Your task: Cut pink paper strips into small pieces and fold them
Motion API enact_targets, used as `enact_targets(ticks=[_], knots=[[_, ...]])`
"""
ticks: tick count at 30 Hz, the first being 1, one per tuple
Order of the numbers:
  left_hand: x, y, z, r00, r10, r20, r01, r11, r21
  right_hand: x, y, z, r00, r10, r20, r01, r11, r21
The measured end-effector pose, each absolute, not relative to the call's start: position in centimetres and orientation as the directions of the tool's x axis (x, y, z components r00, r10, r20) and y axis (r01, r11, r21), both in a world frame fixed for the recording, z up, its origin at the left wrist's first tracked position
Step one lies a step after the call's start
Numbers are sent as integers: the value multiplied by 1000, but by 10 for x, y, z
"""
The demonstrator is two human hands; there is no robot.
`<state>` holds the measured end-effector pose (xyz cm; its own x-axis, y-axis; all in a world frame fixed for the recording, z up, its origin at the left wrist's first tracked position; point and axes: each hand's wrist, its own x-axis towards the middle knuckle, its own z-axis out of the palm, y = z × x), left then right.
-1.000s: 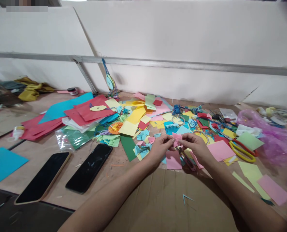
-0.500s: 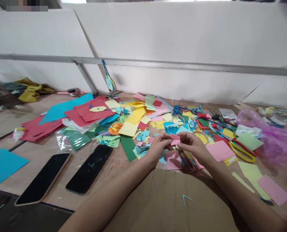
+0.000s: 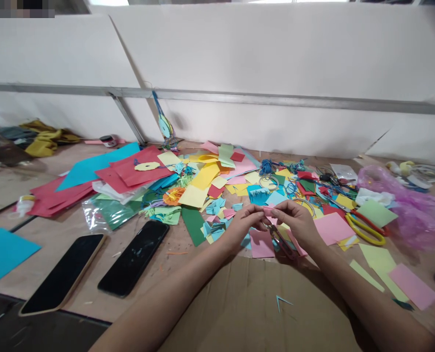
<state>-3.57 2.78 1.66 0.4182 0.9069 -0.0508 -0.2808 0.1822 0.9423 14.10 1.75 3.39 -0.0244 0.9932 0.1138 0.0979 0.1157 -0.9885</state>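
Between my two hands is a small piece of pink paper [image 3: 268, 211], mostly covered by the fingers. My left hand [image 3: 247, 222] pinches its left side, and my right hand [image 3: 297, 221] grips its right side with thumb and forefinger. Just below the hands lies a pair of small scissors [image 3: 284, 244], partly hidden. A pink paper square [image 3: 261, 243] rests beside them. Left of my left hand are folded light-blue paper pieces [image 3: 215, 227]. In front of me a brown cardboard sheet [image 3: 247, 303] carries a thin blue paper sliver [image 3: 278, 303].
Two phones, one [image 3: 135, 258] nearer the hands and one [image 3: 65, 274] farther left, lie on the table. Red paper sheets [image 3: 129, 171] are heaped behind. Yellow-handled scissors [image 3: 366, 231] and a purple plastic bag [image 3: 419, 215] sit at right. A white panel wall [image 3: 276, 54] stands behind.
The pink paper, whose flat face showed between the fingers, now shows only a thin part. My hands have drawn slightly closer around it. The view has shifted slightly.
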Motion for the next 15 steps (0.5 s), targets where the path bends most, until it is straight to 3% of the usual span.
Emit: enact_targets(ticks=[5, 15], knots=[[-33, 27, 17, 345, 938, 36, -215, 42, 976, 140, 18, 32, -60, 995, 85, 78, 90, -993], [-34, 26, 15, 338, 941, 10, -175, 52, 983, 143, 19, 30, -107, 989, 106, 150, 122, -981]])
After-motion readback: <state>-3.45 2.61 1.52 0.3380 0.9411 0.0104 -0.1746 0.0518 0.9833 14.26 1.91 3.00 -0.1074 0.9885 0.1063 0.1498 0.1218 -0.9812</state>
